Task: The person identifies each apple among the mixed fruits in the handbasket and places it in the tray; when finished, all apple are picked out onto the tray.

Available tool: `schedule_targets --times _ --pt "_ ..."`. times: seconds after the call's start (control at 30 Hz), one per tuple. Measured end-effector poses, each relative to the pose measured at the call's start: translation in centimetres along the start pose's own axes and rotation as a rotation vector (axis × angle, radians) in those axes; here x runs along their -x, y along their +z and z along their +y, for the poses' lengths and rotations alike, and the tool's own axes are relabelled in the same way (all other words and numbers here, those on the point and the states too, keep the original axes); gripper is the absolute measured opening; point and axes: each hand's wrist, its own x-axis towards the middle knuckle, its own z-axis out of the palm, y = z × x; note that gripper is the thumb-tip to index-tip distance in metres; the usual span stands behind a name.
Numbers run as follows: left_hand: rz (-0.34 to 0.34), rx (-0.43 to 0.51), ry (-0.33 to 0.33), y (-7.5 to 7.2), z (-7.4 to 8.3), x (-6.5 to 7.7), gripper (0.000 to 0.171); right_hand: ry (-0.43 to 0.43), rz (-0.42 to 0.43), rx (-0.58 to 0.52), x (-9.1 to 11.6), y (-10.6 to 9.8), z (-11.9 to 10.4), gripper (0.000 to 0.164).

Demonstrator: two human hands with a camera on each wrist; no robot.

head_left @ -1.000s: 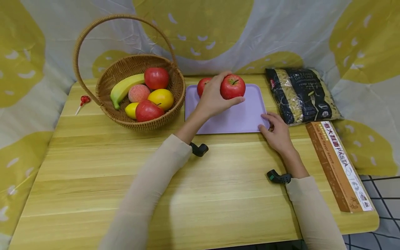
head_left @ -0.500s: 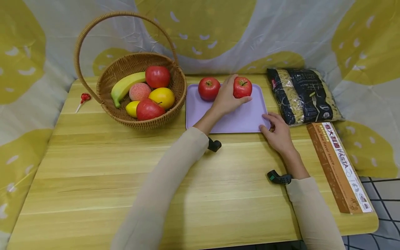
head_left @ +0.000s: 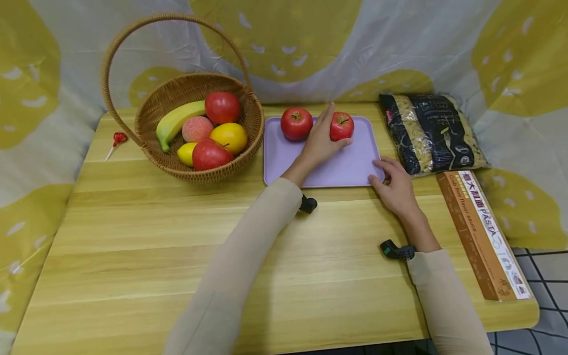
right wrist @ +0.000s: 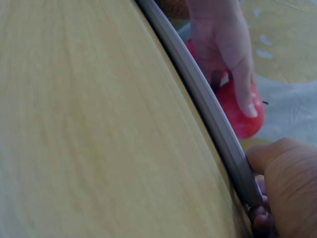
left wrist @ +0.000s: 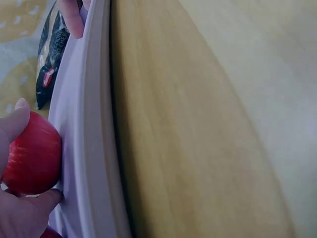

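A lilac tray [head_left: 310, 172] lies on the wooden table, with two red apples on it. The left apple [head_left: 296, 124] sits near the tray's back left. My left hand [head_left: 320, 138] holds the right apple [head_left: 341, 126], thumb on the near side and fingers on the left and back. In the left wrist view, thumb and fingers stand around that apple [left wrist: 34, 153], low against the tray. At the tray's right front corner, my right hand [head_left: 395, 187] pinches the rim, its thumb [right wrist: 262, 156] over the edge and fingertips below, as the right wrist view shows.
Left of the tray stands a wicker basket [head_left: 177, 170] with a tall handle, holding a banana, apples and other fruit. A red lollipop [head_left: 118, 140] lies beside it. A pasta bag [head_left: 432, 133] and a long pasta box [head_left: 481, 236] lie to the right.
My left hand has carried the apple right and down onto the tray, uncovering the left apple. Over the last half second it has barely moved. The right hand stays at the tray's corner.
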Motion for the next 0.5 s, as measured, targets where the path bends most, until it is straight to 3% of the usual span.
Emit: schedule_targets --times 0.27,0.5 --pt "0.031 -0.086 -0.054 0.15 0.25 -0.32 0.101 0.001 -0.004 -0.003 0.22 0.33 0.29 0.046" --pt "-0.023 -0.097 -0.069 -0.63 0.75 0.31 0.110 -0.022 0.015 0.011 -0.05 0.26 0.44 0.045"
